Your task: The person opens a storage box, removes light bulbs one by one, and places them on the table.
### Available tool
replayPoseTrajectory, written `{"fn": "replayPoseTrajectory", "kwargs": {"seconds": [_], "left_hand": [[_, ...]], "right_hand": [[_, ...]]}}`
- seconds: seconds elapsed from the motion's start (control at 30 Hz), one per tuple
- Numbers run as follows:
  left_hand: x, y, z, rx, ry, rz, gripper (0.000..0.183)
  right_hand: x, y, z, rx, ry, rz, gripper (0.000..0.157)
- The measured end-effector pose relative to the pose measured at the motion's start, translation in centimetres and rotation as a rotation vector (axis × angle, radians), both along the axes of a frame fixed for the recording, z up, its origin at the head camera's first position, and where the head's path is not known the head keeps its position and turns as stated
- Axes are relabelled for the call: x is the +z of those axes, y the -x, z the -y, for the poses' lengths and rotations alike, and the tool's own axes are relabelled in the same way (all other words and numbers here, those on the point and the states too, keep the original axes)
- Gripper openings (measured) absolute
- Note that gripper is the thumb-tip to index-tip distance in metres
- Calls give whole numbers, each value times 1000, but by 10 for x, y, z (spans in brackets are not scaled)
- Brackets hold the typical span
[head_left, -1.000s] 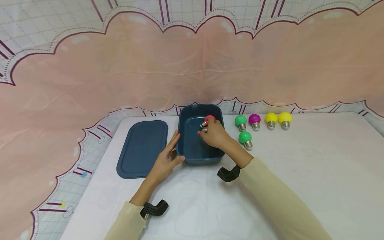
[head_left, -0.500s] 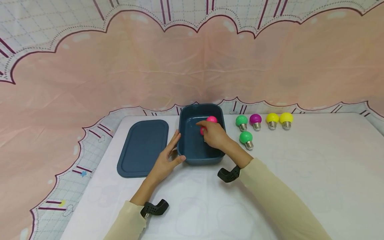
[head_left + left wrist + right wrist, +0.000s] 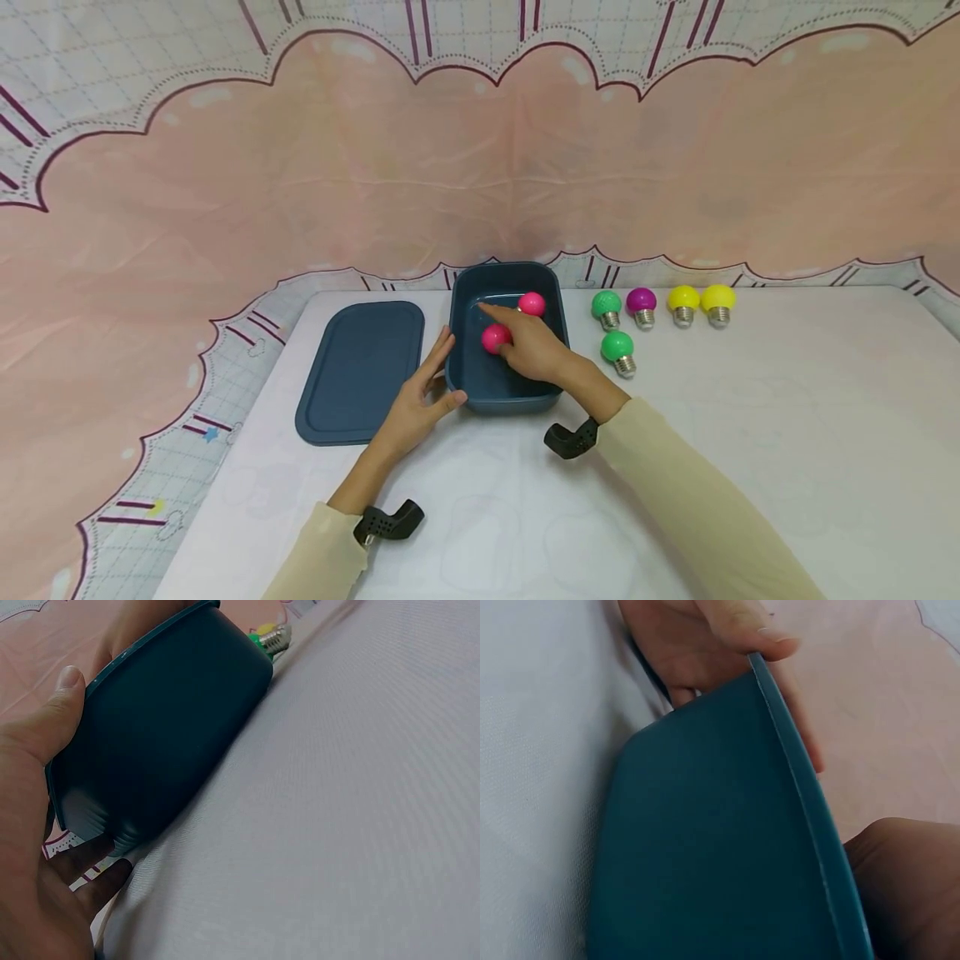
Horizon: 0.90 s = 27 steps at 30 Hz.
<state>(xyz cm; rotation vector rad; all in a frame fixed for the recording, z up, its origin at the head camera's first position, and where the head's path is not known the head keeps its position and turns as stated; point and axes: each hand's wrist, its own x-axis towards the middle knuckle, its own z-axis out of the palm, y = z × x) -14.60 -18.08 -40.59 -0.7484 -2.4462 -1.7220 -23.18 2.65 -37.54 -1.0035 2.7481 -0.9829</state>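
Note:
In the head view a dark blue plastic box [image 3: 504, 404] stands uncovered at the table's back. My left hand [image 3: 408, 412] rests at its near left corner, fingers straight along the side and thumb at the front; the left wrist view shows this thumb [image 3: 69, 679] by the rim. Inside the box, my right hand [image 3: 534, 343] holds a pink light bulb [image 3: 495, 338], thumb at its globe and index finger stretched out over it. The bulb's base is hidden under the hand. A second pink bulb [image 3: 532, 304] lies behind that hand, near the box's right wall.
The blue lid [image 3: 360, 375] lies flat left of the box. On its right are two green bulbs [image 3: 617, 346], a purple bulb [image 3: 641, 301] and two yellow bulbs [image 3: 718, 298]. A white cloth [image 3: 712, 433] covers the table; a patterned curtain [image 3: 450, 175] hangs behind.
The pink bulb under my right hand has turned, its globe now to the left, and moved nearer. The other pink bulb has come into fuller view. My left hand has stayed put.

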Motion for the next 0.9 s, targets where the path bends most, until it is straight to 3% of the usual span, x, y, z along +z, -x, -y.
{"fn": "replayPoseTrajectory", "kwargs": {"seconds": [0.2,0.5,0.9], "left_hand": [[0,-1,-1,3,-2,3,73],[0,-1,-1,4,-8,11,73],[-1,0,0,8,-7,7,74]], "right_hand": [[-2,1,2,-14,-20,24,64],[-4,0,3,28,-21,79,52],[-8,2,5,50,-31,67,48]]}}
